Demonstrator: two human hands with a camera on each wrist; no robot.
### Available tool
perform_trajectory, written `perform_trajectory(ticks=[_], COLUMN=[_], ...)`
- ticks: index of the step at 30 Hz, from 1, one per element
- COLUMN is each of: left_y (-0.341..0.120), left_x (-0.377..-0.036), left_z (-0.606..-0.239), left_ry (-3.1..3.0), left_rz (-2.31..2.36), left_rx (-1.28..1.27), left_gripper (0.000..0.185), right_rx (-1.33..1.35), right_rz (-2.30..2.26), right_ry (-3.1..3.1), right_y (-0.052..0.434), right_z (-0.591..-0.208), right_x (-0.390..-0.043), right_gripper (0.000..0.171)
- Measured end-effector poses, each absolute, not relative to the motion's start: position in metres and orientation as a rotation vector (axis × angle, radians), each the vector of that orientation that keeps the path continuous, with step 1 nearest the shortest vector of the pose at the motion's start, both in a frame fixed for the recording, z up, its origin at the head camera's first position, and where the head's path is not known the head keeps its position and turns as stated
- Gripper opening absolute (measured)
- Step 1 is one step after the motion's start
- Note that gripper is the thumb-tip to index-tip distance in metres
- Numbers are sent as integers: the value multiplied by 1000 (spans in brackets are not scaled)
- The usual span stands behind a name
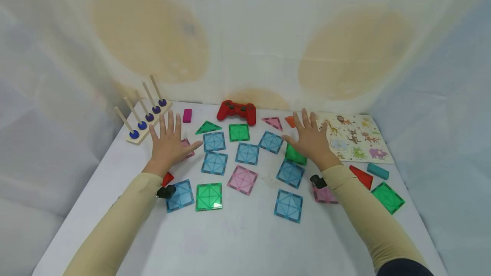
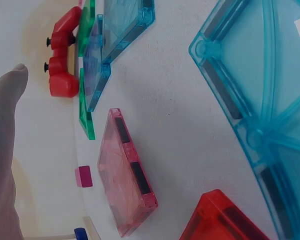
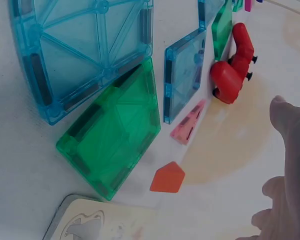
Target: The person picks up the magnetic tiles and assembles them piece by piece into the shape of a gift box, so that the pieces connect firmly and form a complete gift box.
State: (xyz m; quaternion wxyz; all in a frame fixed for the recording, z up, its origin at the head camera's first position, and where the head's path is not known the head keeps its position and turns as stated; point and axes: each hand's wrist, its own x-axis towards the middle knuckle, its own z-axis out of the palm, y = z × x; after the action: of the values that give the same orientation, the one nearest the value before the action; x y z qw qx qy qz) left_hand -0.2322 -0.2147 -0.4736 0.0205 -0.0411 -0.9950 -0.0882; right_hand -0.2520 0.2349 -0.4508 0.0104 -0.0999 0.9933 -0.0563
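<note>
In the head view, both hands reach over a white table (image 1: 241, 242) strewn with see-through tiles. The left hand (image 1: 168, 146) is spread wide, fingers straight and thumb out to the side, and has hold of nothing. Its thumb crosses in line with a pink tile (image 1: 185, 142), which shows on both sides of it. Just beyond the thumb's tip lies an upper blue tile (image 1: 214, 141), with a green triangle (image 1: 208, 127) behind that one. A peg stacker (image 1: 149, 117) stands to the left of the fingers.

The right hand (image 1: 311, 142) is likewise spread and holds nothing. Its palm lies in line with the right edge of a green tile (image 1: 294, 156); a far blue tile (image 1: 270, 142) sits just beside the thumb tip. An orange piece (image 1: 290, 121) lies near the fingertips, and the picture board (image 1: 353, 137) is to the hand's right.

In the left wrist view, only the thumb shows, straight and well apart from the pink tile. A red piece (image 2: 222, 217) lies nearer the camera.

In the right wrist view, the thumb and a few fingertips show at the right edge, apart from the green tile, whose edge meets a large blue tile (image 3: 85, 45). The orange piece lies between green tile and hand.
</note>
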Motion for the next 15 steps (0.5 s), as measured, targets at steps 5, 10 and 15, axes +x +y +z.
perform_trajectory(ticks=[5, 10, 15], left_y=[-216, -216, -218], left_x=[-230, -229, -228], left_z=[-475, -474, -474], left_ry=[-3081, -3063, -3060], left_rz=[-277, -261, -264], left_rx=[-133, -147, -180], left_gripper=[116, 113, 111], right_rx=[-338, -358, -384], right_rz=[-130, -152, -155], right_ry=[3122, 3123, 3138], right_y=[232, 229, 228], right_z=[-450, -448, -447], right_x=[-250, -246, -242], right_gripper=[96, 96, 91])
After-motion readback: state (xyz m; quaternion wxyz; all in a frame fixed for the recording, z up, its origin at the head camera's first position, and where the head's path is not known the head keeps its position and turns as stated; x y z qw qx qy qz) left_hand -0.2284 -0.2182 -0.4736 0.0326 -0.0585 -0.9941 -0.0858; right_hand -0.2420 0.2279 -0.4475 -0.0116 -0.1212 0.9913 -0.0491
